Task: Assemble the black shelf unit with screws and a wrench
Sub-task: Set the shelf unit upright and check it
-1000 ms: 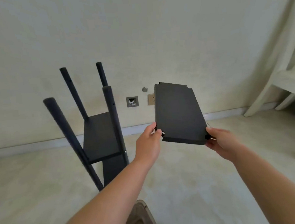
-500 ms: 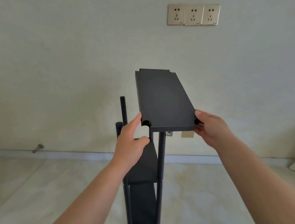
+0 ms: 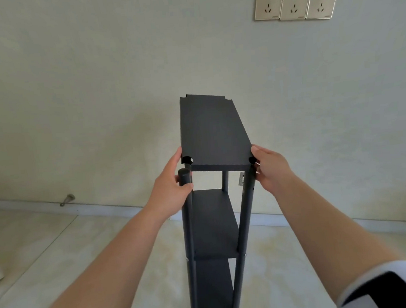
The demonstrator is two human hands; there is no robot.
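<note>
Now the black shelf panel [image 3: 213, 131] is in the middle of my view, held over the top of the shelf unit [image 3: 211, 228]. Its long axis runs away from me toward the wall [image 3: 95, 89], and its far end, with two notched corners, sits higher in the picture than the near edge. The near right corner is at the top of the near right pole [image 3: 244, 213]; the near left corner is above and just behind the top of the near left pole [image 3: 187, 203]. My left hand [image 3: 173, 190] is closed around that left pole near its top, with the fingers reaching up to the panel's corner. My right hand [image 3: 270, 172] is clamped on the near right corner of the panel. The unit stands upright on the pale floor [image 3: 83, 248], with two lower shelves already fixed between the poles. Three wall sockets [image 3: 295, 2] are high on the right.
</note>
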